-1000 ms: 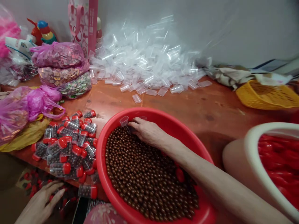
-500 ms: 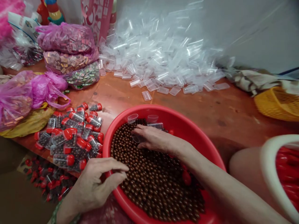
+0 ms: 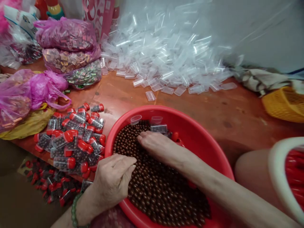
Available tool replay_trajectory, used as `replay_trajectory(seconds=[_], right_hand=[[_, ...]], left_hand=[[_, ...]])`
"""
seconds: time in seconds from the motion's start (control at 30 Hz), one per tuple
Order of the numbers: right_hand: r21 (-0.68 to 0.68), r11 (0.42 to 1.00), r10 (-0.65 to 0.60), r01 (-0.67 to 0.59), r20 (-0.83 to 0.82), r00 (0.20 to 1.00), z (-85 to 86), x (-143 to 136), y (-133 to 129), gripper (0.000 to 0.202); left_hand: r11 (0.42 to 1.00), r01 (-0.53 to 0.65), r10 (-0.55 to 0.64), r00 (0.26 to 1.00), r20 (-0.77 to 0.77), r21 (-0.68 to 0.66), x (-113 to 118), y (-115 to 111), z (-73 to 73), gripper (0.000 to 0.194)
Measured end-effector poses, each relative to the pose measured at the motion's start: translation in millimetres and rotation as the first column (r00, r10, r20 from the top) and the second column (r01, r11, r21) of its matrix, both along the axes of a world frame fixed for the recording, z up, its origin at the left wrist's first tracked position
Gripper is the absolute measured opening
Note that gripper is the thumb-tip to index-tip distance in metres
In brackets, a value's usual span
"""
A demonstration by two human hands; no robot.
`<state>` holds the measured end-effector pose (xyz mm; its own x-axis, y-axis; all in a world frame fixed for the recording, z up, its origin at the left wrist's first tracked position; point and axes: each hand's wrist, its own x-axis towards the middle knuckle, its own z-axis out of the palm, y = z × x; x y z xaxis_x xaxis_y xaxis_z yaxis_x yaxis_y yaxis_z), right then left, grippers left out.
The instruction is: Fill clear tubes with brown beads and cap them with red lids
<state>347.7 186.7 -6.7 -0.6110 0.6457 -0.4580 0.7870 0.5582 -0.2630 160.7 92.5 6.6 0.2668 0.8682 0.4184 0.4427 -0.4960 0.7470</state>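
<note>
A red tub (image 3: 213, 148) holds a mass of small brown chocolate-like balls (image 3: 163, 199). My right hand (image 3: 154, 144) is curled palm down into the balls at the far side. Its fingertips and the clear plastic container seen in them earlier are hidden. Over the tub's near left rim is my left hand (image 3: 116, 175), thumb and fingers pressed together; whatever it may pinch is hidden. Just beyond my right hand lies a clear container (image 3: 159, 128) with balls showing through. Two empty-looking clear containers, one of them a left container (image 3: 136, 119), stick up by the far wall. A red cap (image 3: 175, 136) lies near them.
Filled, red-capped containers (image 3: 76, 136) are heaped left of the tub, with more heaped lower down (image 3: 54, 186). Empty clear containers (image 3: 166, 63) are piled at the back. Pink bags (image 3: 68, 34) stand back left. A pale bucket (image 3: 254, 167) of red caps and a yellow basket (image 3: 282, 104) are right.
My right hand has turned down and pressed into the balls, and the clear container at its fingertips has gone from sight. My left hand has moved right, its thumb and fingers closing.
</note>
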Motion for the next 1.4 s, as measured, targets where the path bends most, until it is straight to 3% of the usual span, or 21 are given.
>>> replay_trajectory(seconds=[0.2,0.33,0.47,0.57,0.63,0.8,0.87,1.0,1.13,1.23,1.33,1.4], right_hand=[[-0.203,0.973,0.072,-0.114,-0.205,0.976,-0.2,-13,-19,0.028],[-0.309,0.946,-0.017,-0.101,-0.356,0.934,3.1,-11,-23,0.032],[-0.398,0.916,-0.168,-0.052,-0.498,0.85,10.1,-4,-25,0.04],[-0.476,0.879,-0.328,-0.03,-0.649,0.687,17.8,5,-29,0.037],[-0.499,0.867,-0.382,-0.015,-0.682,0.623,23.6,10,-32,0.038],[-0.456,0.89,-0.373,0.018,-0.705,0.604,38.8,19,-37,0.041],[-0.441,0.897,-0.355,0.011,-0.708,0.611,44.3,23,-39,0.04],[-0.41,0.909,-0.37,0.074,-0.714,0.594,52.4,31,-48,0.04],[-0.404,0.895,-0.443,0.19,-0.748,0.494,58.3,33,-60,0.038],[-0.419,0.879,-0.477,0.228,-0.772,0.42,61.5,33,-64,0.035],[-0.452,0.851,-0.525,0.268,-0.763,0.377,62.7,43,-64,0.038],[-0.395,0.863,-0.503,0.315,-0.738,0.45,61.4,59,-60,0.037]], left_hand=[[0.995,-0.094,0.094,0.995,0.028,0.029,3,-1,0.8,0.022],[0.967,-0.1,0.119,0.99,0.071,-0.234,-6,-3,5.8,0.034],[0.856,0.05,0.023,0.991,0.134,-0.515,-17,0,13.6,0.053],[0.796,0.143,-0.087,0.989,0.124,-0.587,-18,5,18.4,0.06],[0.769,0.203,-0.139,0.979,0.151,-0.607,-15,10,20.2,0.063],[0.586,0.465,-0.177,0.872,0.455,-0.663,3,20,22.0,0.061],[0.556,0.494,-0.163,0.853,0.495,-0.669,8,21,22.5,0.055],[0.593,0.471,-0.163,0.865,0.475,-0.653,15,19,24.0,0.044],[0.745,0.37,-0.176,0.912,0.371,-0.556,19,13,24.9,0.046],[0.832,0.248,-0.135,0.958,0.254,-0.495,21,10,25.4,0.033],[0.838,0.227,-0.113,0.962,0.249,-0.497,20,10,27.5,0.02],[0.818,0.273,-0.139,0.948,0.286,-0.507,18,12,29.2,0.016]])
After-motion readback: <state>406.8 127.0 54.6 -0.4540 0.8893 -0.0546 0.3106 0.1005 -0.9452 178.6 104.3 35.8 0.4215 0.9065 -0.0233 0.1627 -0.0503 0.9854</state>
